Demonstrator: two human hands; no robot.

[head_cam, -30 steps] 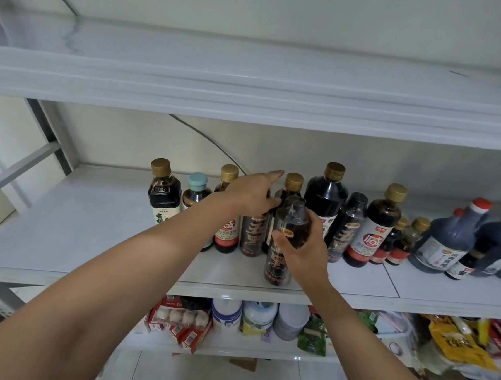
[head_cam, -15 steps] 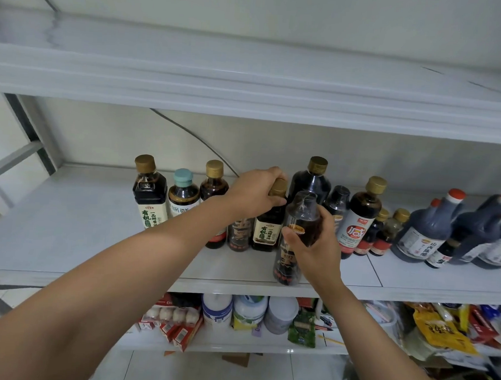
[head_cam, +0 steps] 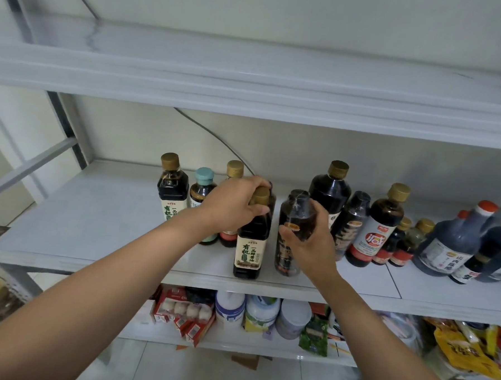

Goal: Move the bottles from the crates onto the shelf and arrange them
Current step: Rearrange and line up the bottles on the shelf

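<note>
Clamped over the gold cap and neck of a cream-labelled bottle: the left hand, fingers curled round the far side, thumb hooked across the front. Standing upright near the front edge of the middle shelf, label facing out. Just beside it on the right, a narrow gap between, a dark shrink-wrapped bottle, likewise upright, clasped at the shoulder by the right hand, thumb pressed to the front, fingers wrapped behind and mostly out of sight. Behind the pair, a back row of sauce bottles along the same shelf: one reduced by the left wrist to a gold cap and a sliver of red label, and a teal-capped bottle half blocked by the same arm. At far right, red-capped jugs, the last cut off by the frame edge. Below, on the lower shelf, packets and tubs, lettering too blurred to read. Both forearms cropped at the bottom edge.
</note>
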